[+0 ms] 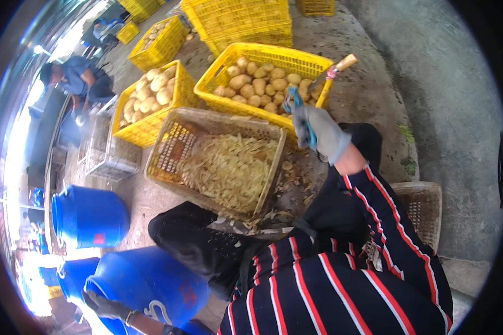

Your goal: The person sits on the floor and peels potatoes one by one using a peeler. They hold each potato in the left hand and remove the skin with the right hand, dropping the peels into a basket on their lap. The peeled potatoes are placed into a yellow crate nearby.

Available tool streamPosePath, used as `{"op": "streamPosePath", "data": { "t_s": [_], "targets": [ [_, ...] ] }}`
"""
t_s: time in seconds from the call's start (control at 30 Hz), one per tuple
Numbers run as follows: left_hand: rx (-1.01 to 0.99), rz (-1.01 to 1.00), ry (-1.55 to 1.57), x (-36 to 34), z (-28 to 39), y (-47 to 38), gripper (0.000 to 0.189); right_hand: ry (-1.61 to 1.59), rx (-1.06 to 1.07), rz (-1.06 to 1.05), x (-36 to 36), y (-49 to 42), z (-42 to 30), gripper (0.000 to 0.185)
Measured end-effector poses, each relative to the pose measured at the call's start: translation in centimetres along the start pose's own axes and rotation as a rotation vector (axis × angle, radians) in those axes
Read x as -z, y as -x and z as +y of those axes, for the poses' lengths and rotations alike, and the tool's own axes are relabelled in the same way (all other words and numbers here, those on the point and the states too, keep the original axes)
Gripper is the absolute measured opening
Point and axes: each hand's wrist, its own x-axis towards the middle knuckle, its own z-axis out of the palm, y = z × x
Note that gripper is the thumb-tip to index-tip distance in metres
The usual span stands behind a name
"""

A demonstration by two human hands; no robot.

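Note:
My right hand (318, 130), in a grey glove, is closed around a blue-handled peeler (295, 100), over the near rim of a yellow plastic crate (260, 111) of unpeeled potatoes (260, 86). A wooden-handled knife (335, 69) with a pink tie stands tilted at that crate's right end. My left hand (109, 307), gloved too, is at the rim of a large blue plastic barrel (151, 280) with its fingers apart; nothing shows in it. Between my knees and the potato crate sits a dirty crate (218, 117) full of peelings (234, 167).
A yellow crate (151, 132) of pale peeled potatoes stands left of the unpeeled ones. More blue barrels (92, 217) are at the left, beyond them a seated person (77, 79). Stacked yellow crates (247, 33) rise ahead. A worn crate (421, 209) lies right, by a concrete wall.

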Motion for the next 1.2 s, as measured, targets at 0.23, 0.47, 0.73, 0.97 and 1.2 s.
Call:
{"op": "streamPosePath", "data": {
  "t_s": [0.23, 0.47, 0.73, 0.97, 1.2],
  "targets": [
    [-0.144, -0.647, 0.484, -24.3, 16.1, 15.7, 0.027, -0.607, 0.411, 0.036, 4.4, -4.6, -11.1, 0.030],
    [0.028, -1.389, 0.565, -43.2, 22.0, 32.0, 0.035, -0.511, 0.122, 0.197, 7.0, -4.6, -6.9, 0.041],
    [-0.979, -1.508, 0.099, -59.8, 28.1, 48.5, 0.064, -0.487, 0.216, 0.259, 9.8, -3.1, -9.2, 0.053],
    [-1.268, -1.566, -0.304, -66.4, 27.3, 55.5, 0.059, -0.518, 0.174, 0.399, 10.9, -4.2, -10.0, 0.061],
    [-0.741, -1.528, -0.254, -65.4, 27.0, 53.9, 0.055, -0.455, 0.100, 0.313, 11.1, -4.4, -10.3, 0.060]
  ]
}}
